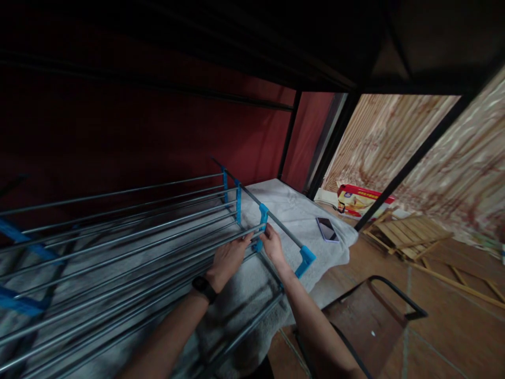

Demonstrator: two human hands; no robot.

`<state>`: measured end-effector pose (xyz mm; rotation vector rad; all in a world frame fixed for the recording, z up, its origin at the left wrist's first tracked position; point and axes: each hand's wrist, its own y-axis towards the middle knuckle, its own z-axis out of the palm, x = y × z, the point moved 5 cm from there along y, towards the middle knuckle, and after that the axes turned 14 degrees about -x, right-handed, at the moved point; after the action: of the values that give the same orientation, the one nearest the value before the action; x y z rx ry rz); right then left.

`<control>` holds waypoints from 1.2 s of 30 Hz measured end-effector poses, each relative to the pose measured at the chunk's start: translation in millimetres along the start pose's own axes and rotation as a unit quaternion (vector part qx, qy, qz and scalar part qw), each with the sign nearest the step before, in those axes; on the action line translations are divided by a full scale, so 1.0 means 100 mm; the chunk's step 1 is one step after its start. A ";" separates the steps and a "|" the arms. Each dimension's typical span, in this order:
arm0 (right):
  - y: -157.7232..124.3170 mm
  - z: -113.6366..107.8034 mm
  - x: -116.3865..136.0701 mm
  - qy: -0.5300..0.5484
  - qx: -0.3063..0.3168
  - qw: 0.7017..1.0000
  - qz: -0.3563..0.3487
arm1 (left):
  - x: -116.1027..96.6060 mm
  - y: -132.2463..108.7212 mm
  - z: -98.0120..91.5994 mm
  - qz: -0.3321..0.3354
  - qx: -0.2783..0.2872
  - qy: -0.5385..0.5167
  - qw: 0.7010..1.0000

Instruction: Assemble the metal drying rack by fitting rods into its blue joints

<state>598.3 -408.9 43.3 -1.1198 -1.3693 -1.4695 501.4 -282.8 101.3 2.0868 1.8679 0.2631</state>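
Observation:
A rack of thin metal rods (130, 226) with blue plastic end brackets lies across a pale fleecy cover. My left hand (229, 259), with a dark watch (204, 288) above it, is closed around the end of one metal rod. Right beside it, my right hand (273, 246) pinches a blue bracket (263, 211) where that rod meets it. Fingers partly hide this joint. A grey side tube (282, 227) runs past the bracket to a blue corner piece (306, 260) nearer me. Two other blue brackets (239, 204) stand farther back, with rods running left from them.
A phone (327, 229) lies on the cover (292, 202) to the right. Dark bed-frame posts (335, 142) and a low dark overhead surface enclose the space. On the floor are a brown chair (371, 316), wooden slats (410, 234) and a red-yellow box (361, 201).

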 end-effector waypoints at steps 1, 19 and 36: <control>0.01 0.01 0.02 -0.015 0.003 1.000 -0.020 | 0.00 0.00 0.00 0.001 0.009 0.004 1.000; 0.01 -0.02 0.08 -0.150 -0.007 0.986 -0.078 | -0.26 0.38 0.07 0.025 0.006 -0.070 0.997; 0.03 -0.01 0.10 -0.284 0.003 0.954 -0.094 | -0.32 0.40 0.10 -0.002 -0.011 -0.027 1.000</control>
<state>598.2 -410.2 53.3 -1.5170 -1.9131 -1.3189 537.8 -318.8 108.5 2.0553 1.8287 0.2242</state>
